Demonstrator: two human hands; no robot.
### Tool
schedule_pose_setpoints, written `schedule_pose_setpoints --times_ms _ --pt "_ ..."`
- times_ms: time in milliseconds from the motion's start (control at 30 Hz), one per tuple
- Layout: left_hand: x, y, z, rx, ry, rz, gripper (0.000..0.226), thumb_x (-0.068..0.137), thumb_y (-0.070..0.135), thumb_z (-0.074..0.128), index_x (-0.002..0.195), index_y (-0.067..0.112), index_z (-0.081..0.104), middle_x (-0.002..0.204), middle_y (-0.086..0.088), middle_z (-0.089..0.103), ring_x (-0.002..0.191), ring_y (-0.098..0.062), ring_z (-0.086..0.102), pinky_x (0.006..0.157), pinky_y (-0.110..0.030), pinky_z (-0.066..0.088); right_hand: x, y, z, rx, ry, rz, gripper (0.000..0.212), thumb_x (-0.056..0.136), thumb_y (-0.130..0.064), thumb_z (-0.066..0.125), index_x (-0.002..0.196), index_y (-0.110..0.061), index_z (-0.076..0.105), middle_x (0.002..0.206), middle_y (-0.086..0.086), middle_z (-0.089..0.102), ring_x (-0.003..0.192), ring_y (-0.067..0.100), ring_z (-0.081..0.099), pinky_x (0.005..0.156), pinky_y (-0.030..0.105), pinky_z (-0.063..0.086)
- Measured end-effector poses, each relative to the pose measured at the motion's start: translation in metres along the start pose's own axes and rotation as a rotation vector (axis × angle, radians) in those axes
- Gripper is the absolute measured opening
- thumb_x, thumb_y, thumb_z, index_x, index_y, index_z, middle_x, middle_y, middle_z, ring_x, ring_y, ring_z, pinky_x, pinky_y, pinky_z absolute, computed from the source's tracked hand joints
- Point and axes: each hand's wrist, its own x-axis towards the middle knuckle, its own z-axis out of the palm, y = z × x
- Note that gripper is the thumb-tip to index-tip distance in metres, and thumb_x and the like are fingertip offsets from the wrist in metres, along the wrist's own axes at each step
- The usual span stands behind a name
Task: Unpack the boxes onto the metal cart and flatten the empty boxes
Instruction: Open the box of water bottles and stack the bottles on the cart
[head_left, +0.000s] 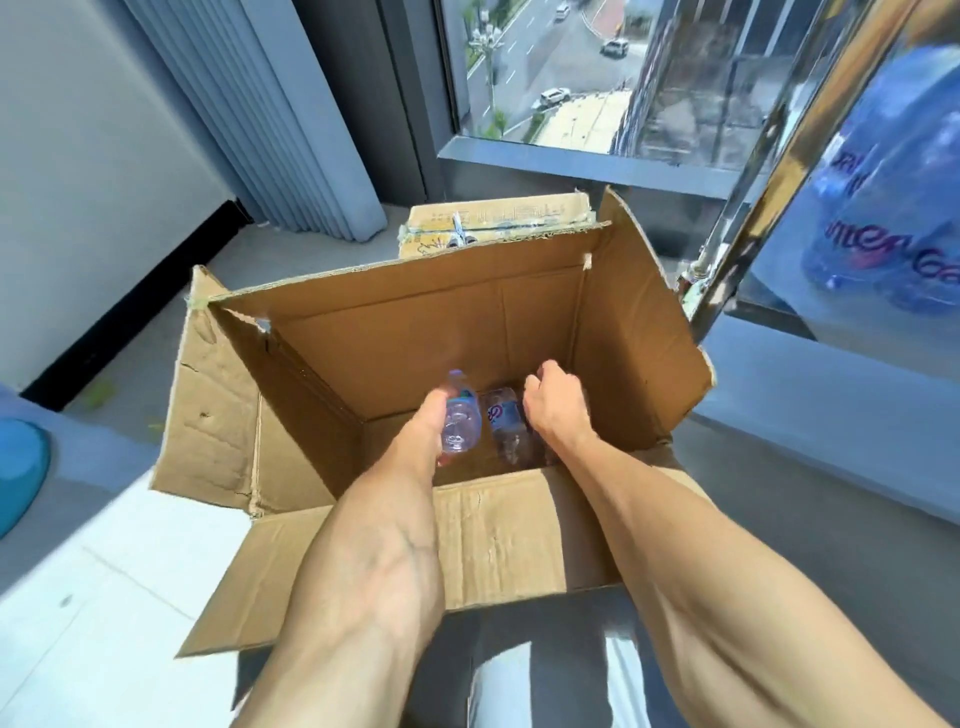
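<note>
An open cardboard box (639, 312) stands on the floor below me with its flaps spread out. Both my arms reach into it. My left hand (428, 423) grips a clear water bottle (461, 415) with a blue label, lifted off the bottom. A second bottle (506, 423) lies on the box floor between my hands. My right hand (553, 400) is beside that bottle with its fingers curled downward; whatever is under them is hidden. The metal cart (779, 171) stands to the right, with its chrome posts showing.
A blurred pack of blue-labelled water bottles (883, 218) sits on the cart at the upper right. Another cardboard box (498, 223) stands behind the open one, by the window (545, 78). Grey curtains (291, 130) hang at the back left. A blue object (21, 467) lies at the left edge.
</note>
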Motion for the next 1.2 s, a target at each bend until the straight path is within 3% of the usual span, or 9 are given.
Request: schedule_pose_setpoints --times_ms 133,267,367,467,600,667,867,933,1200 --pt "-0.044 0.013 0.013 -0.011 -0.089 0.152 0.038 0.084 0.035 0.063 0.110 0.007 0.060 0.090 -0.015 0.064 0.073 -0.027 0.061 0.073 -0.032 0.047 -0.004 -0.038 -0.040 0.199 0.020 0.044 0.043 0.098 -0.041 0.038 0.106 -0.005 0.059 0.114 0.023 0.064 0.109 0.042 0.056 0.089 0.039 0.042" --pt "-0.089 0.022 0.015 -0.119 -0.258 0.193 0.031 0.082 0.031 0.064 0.104 0.009 0.064 0.082 -0.009 0.071 0.063 -0.020 0.067 0.055 -0.024 0.051 -0.012 -0.085 -0.080 0.322 -0.052 0.035 0.055 0.093 -0.053 0.040 0.119 -0.009 0.059 0.125 0.017 0.060 0.116 0.035 0.054 0.091 0.034 0.039" --pt "-0.126 0.025 0.016 -0.232 -0.346 0.229 0.036 0.072 0.028 0.067 0.102 0.008 0.063 0.085 -0.011 0.074 0.070 -0.021 0.070 0.066 -0.029 0.055 -0.026 -0.107 -0.126 0.388 -0.035 -0.018 0.062 0.088 -0.059 0.050 0.122 -0.008 0.058 0.125 0.015 0.061 0.114 0.033 0.056 0.091 0.032 0.042" --pt "-0.153 0.026 0.019 -0.274 -0.455 0.251 0.044 0.069 0.031 0.069 0.105 0.007 0.063 0.092 -0.015 0.071 0.079 -0.025 0.068 0.076 -0.035 0.051 -0.034 -0.116 -0.170 0.450 0.000 -0.081 0.052 0.086 -0.045 0.063 0.118 -0.005 0.063 0.118 0.014 0.065 0.110 0.030 0.060 0.094 0.036 0.049" --pt "-0.186 0.016 0.030 -0.359 -0.615 0.223 0.072 0.049 0.038 0.080 0.109 0.003 0.062 0.087 -0.019 0.066 0.070 -0.028 0.065 0.065 -0.034 0.054 -0.063 -0.122 -0.213 0.765 -0.307 -0.030 0.010 0.092 -0.014 0.055 0.099 -0.008 0.060 0.082 0.006 0.059 0.069 0.016 0.057 0.067 0.028 0.048" --pt "-0.195 0.009 0.039 -0.414 -0.656 0.214 0.081 0.054 0.042 0.077 0.123 0.006 0.053 0.087 -0.018 0.064 0.071 -0.026 0.063 0.063 -0.034 0.055 -0.078 -0.115 -0.227 0.859 -0.375 -0.012 0.009 0.092 -0.010 0.050 0.085 -0.013 0.056 0.077 0.003 0.055 0.067 0.015 0.053 0.069 0.030 0.045" --pt "-0.227 -0.036 0.085 -0.425 -0.595 0.183 0.058 0.068 0.041 0.071 0.111 0.003 0.063 0.092 -0.022 0.067 0.085 -0.032 0.063 0.077 -0.036 0.052 -0.123 -0.054 -0.246 0.880 -0.018 -0.115 0.014 0.084 0.001 0.061 0.073 -0.008 0.062 0.069 0.009 0.062 0.067 0.023 0.063 0.064 0.030 0.054" --pt "-0.244 -0.050 0.111 -0.404 -0.553 0.187 0.053 0.072 0.041 0.063 0.107 0.002 0.063 0.087 -0.020 0.066 0.077 -0.032 0.064 0.074 -0.038 0.052 -0.137 -0.028 -0.263 0.857 0.075 -0.141 0.003 0.080 -0.007 0.068 0.082 -0.006 0.067 0.078 0.013 0.064 0.077 0.026 0.064 0.074 0.040 0.056" --pt "-0.315 -0.084 0.262 -0.303 -0.493 0.256 0.039 0.083 0.037 0.044 0.098 0.005 0.060 0.085 -0.014 0.060 0.072 -0.029 0.059 0.068 -0.031 0.053 -0.175 0.059 -0.372 0.635 0.536 -0.053 0.040 0.073 -0.048 0.074 0.100 -0.018 0.068 0.103 0.002 0.070 0.093 0.023 0.063 0.068 0.026 0.037"
